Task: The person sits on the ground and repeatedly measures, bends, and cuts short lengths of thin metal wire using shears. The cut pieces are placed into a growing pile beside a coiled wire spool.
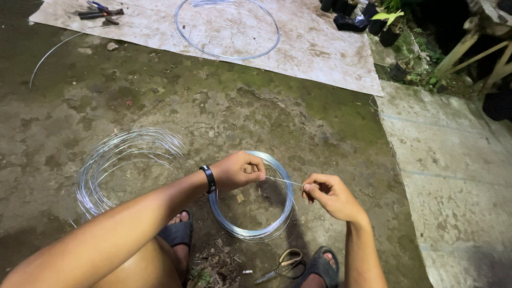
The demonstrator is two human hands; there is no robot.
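step: binding wire coil [250, 230] lying on ground between feet | left hand [237, 170] gripping coil top, fist clenched | right hand [330, 196] pinching thin tie wire [285, 182], pulling taut | next likely needing tight wraps; scissors [282, 265] lying near

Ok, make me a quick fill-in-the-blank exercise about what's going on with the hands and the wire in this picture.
1. The left hand grips the tight wire coil, and its wrist wears a black ____.
2. A thin wire strand runs from the left hand to the ____ hand.
3. On the ground by the right foot lie ____ with pale handles.
4. A loose wire coil lies to the ____ of the tight coil.

Missing words: band; right; scissors; left
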